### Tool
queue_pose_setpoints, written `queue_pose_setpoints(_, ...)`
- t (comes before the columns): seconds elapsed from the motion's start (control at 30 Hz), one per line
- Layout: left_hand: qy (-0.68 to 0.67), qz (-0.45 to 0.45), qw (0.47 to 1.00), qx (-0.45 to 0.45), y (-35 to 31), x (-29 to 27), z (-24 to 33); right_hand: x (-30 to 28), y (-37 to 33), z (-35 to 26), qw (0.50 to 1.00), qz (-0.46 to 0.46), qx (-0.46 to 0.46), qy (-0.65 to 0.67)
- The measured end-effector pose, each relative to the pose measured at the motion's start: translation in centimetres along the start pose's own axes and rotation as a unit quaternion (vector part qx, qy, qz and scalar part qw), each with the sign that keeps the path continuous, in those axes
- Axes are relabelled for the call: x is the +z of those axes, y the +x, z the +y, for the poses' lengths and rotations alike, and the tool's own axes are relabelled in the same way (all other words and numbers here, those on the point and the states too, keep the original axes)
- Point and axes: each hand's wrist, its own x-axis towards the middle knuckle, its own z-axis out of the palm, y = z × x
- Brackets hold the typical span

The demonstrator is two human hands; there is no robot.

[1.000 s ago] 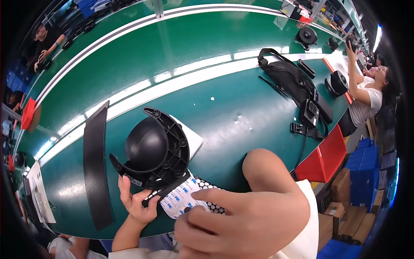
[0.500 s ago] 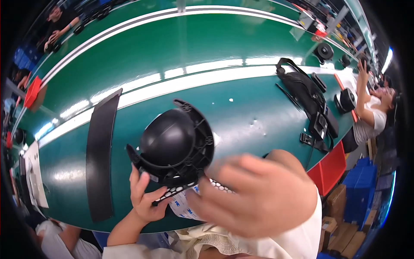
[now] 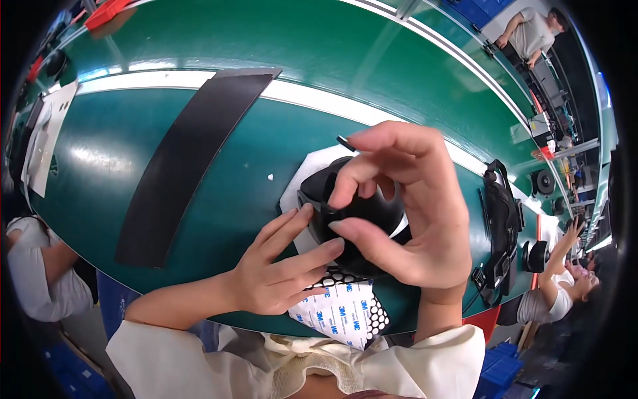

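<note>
A rounded black plastic shell sits in front of me, partly covered by both hands. My left hand is open, its stretched fingers resting against the near left side of the shell. Above the shell my right hand is curled, with a small black pad at its index fingertip. Its thumb and other fingertips are close to the shell; contact is hard to tell. Below the shell, partly under my left hand, is a sheet with printed white backing and a black face with white dots.
White sheeting shows behind the shell. A long black panel lies to the left on the green table. On the right are a black strapped bag and a round black part. Other people stand around the table.
My view has swung, shifting the scene. The shell has turned and gone down from my left hand's grasp. My right hand has moved from the sheet to above the shell, a small black pad at its fingertip.
</note>
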Motion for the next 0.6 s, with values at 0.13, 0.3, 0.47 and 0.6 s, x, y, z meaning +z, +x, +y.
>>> queue_pose_setpoints(0.13,-0.021,0.019,1.000,-0.001,0.58,0.14,0.45,-0.53,-0.24,0.31,0.999,0.001,0.038,0.019)
queue_pose_setpoints(0.3,-0.021,0.034,0.999,-0.001,0.44,0.29,0.26,-0.52,-0.23,0.75,0.998,-0.011,0.056,-0.008)
queue_pose_setpoints(0.47,-0.020,0.041,0.999,0.000,0.50,0.33,0.18,-0.52,-0.25,0.68,0.998,-0.006,0.061,-0.006)
queue_pose_setpoints(0.6,-0.013,0.042,0.999,-0.002,0.39,0.27,0.13,0.13,-0.11,0.50,0.998,0.015,0.054,-0.020)
